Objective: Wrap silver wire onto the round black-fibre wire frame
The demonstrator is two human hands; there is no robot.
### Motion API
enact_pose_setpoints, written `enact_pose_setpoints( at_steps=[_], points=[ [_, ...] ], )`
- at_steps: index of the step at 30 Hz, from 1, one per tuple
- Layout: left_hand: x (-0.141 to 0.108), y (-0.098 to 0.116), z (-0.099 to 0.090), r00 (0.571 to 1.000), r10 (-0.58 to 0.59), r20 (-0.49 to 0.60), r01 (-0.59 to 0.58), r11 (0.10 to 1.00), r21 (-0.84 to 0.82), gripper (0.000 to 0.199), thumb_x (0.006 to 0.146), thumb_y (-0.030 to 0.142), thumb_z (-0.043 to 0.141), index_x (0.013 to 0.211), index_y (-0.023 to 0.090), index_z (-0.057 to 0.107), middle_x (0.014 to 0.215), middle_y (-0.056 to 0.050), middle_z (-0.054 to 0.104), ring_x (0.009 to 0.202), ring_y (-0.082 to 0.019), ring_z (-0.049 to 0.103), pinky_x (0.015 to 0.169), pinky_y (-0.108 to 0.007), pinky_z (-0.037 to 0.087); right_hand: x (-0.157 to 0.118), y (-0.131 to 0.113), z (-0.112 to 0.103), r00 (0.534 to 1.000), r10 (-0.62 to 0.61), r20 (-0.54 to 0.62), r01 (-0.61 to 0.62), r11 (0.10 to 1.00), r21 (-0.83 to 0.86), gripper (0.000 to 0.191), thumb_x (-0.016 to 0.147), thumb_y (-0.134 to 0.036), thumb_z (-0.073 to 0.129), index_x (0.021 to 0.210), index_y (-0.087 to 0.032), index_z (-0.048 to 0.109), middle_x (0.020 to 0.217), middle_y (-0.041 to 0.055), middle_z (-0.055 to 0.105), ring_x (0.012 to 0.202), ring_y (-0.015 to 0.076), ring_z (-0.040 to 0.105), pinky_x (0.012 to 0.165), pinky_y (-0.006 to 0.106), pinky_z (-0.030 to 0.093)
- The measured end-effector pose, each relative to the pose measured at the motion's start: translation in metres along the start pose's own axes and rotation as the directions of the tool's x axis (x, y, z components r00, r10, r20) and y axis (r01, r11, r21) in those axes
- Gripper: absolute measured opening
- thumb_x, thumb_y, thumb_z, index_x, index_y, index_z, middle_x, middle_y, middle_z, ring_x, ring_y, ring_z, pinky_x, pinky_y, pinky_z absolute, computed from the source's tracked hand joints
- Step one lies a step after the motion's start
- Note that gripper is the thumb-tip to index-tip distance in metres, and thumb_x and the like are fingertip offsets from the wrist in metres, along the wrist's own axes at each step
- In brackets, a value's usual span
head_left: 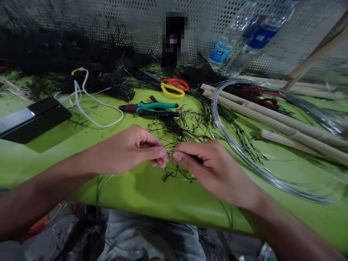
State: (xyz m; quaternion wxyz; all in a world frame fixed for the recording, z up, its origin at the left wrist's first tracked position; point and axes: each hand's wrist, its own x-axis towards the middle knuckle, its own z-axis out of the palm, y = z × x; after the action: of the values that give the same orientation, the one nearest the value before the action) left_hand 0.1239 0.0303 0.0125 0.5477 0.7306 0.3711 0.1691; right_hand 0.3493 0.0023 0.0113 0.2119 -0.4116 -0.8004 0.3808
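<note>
A wire hoop strung with black netting sits just below the centre of the frame, its near edge curving below the meeting fingertips and its netting spreading beyond the hands toward the middle. The left hand has its thumb pressed to its curled fingers, and the right hand meets it, almost touching, thumb against forefinger; both pinch a bit of the wire where they meet, though the fingers hide most of it. Just above them lie pliers with green and black handles; pale letters mark the lower handle but are too blurred to read. Scissors with one red and one yellow loop lie above those. A wire coil curves right of the hands, over the wooden sticks. At left, a white cable loops beside a black device. In the upper right, two plastic bottles, the smaller one and the larger one, wear blue labels with white emblems, their wording unreadable.
</note>
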Motion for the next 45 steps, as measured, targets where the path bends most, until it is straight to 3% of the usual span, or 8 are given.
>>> enact_pose_setpoints(
  at_steps=[6, 13, 17, 20, 24, 30, 38, 45],
  points=[
    [-0.002, 0.0, 0.003, 0.986, 0.163, -0.031, -0.141, 0.924, 0.355, 0.019, 0.096, 0.024, 0.056, 0.098, 0.018, 0.074, 0.085, 0.0, 0.076, 0.077, -0.014, 0.068, 0.068, -0.025, 0.048, 0.001, 0.004, -0.001, 0.997, 0.053, 0.057, -0.057, 0.996, 0.066, 0.032, 0.099, -0.024, 0.055, 0.068, -0.016, 0.055, 0.061, -0.0057, 0.034, 0.057, 0.0066, 0.031, 0.051, 0.023, 0.025],
    [-0.005, -0.007, 0.015, 0.774, 0.632, 0.041, -0.233, 0.224, 0.946, 0.015, 0.097, 0.014, 0.058, 0.087, 0.018, 0.07, 0.087, 0.001, 0.075, 0.072, -0.017, 0.066, 0.068, -0.034, 0.042, 0.006, 0.005, 0.0, 0.993, 0.049, 0.108, -0.067, 0.983, 0.171, 0.032, 0.096, -0.019, 0.054, 0.065, -0.016, 0.05, 0.061, -0.006, 0.033, 0.058, 0.007, 0.03, 0.053, 0.022, 0.026],
    [-0.005, -0.008, 0.014, 0.66, 0.745, 0.096, -0.246, 0.094, 0.965, 0.012, 0.097, 0.015, 0.061, 0.093, 0.016, 0.071, 0.094, 0.0, 0.077, 0.072, -0.016, 0.067, 0.067, -0.034, 0.041, 0.009, 0.01, -0.002, 0.992, 0.039, 0.12, -0.068, 0.967, 0.244, 0.027, 0.097, -0.019, 0.054, 0.071, -0.015, 0.06, 0.059, -0.0067, 0.035, 0.056, 0.0068, 0.033, 0.053, 0.021, 0.027],
    [-0.005, -0.011, 0.011, 0.678, 0.732, 0.062, -0.262, 0.162, 0.951, 0.014, 0.099, 0.028, 0.063, 0.096, 0.018, 0.072, 0.095, 0.001, 0.078, 0.072, -0.016, 0.067, 0.067, -0.033, 0.04, 0.01, 0.013, -0.004, 0.993, 0.04, 0.11, -0.064, 0.972, 0.227, 0.028, 0.098, -0.022, 0.056, 0.071, -0.015, 0.061, 0.058, -0.0071, 0.033, 0.055, 0.0061, 0.03, 0.052, 0.021, 0.025],
    [-0.004, -0.011, 0.009, 0.824, 0.559, -0.09, -0.264, 0.521, 0.812, 0.02, 0.094, 0.042, 0.069, 0.09, 0.022, 0.073, 0.084, 0.005, 0.076, 0.069, -0.013, 0.066, 0.065, -0.029, 0.039, 0.008, 0.01, -0.002, 0.994, 0.011, 0.11, -0.033, 0.978, 0.205, 0.032, 0.098, -0.023, 0.058, 0.067, -0.014, 0.056, 0.06, -0.0068, 0.03, 0.056, 0.0058, 0.028, 0.051, 0.022, 0.023],
    [0.005, -0.002, 0.006, 0.983, 0.111, -0.147, -0.084, 0.981, 0.177, 0.025, 0.079, 0.038, 0.083, 0.071, 0.017, 0.072, 0.063, 0.004, 0.069, 0.056, -0.009, 0.056, 0.054, -0.021, 0.036, 0.005, 0.004, 0.0, 0.995, -0.018, 0.097, 0.003, 0.988, 0.154, 0.035, 0.099, -0.025, 0.059, 0.066, -0.015, 0.053, 0.061, -0.0061, 0.031, 0.058, 0.0061, 0.029, 0.051, 0.022, 0.024],
    [0.017, -0.006, 0.013, 0.986, -0.167, 0.004, 0.152, 0.882, -0.446, 0.035, 0.076, 0.037, 0.085, 0.061, 0.014, 0.064, 0.056, 0.002, 0.065, 0.046, -0.006, 0.056, 0.049, -0.019, 0.041, 0.001, 0.003, 0.0, 0.997, -0.015, 0.079, 0.001, 0.984, 0.178, 0.026, 0.098, -0.022, 0.061, 0.073, -0.014, 0.062, 0.065, -0.0056, 0.045, 0.059, 0.0059, 0.033, 0.053, 0.021, 0.027],
    [0.002, 0.001, 0.008, 0.979, 0.057, -0.194, -0.053, 0.998, 0.025, 0.022, 0.088, 0.038, 0.074, 0.082, 0.018, 0.07, 0.069, 0.001, 0.07, 0.06, -0.01, 0.064, 0.053, -0.02, 0.047, 0.005, 0.006, -0.003, 0.994, -0.007, 0.107, -0.029, 0.944, 0.33, 0.029, 0.099, -0.028, 0.06, 0.075, -0.013, 0.067, 0.06, -0.006, 0.041, 0.056, 0.0059, 0.035, 0.053, 0.021, 0.029]
  ],
)
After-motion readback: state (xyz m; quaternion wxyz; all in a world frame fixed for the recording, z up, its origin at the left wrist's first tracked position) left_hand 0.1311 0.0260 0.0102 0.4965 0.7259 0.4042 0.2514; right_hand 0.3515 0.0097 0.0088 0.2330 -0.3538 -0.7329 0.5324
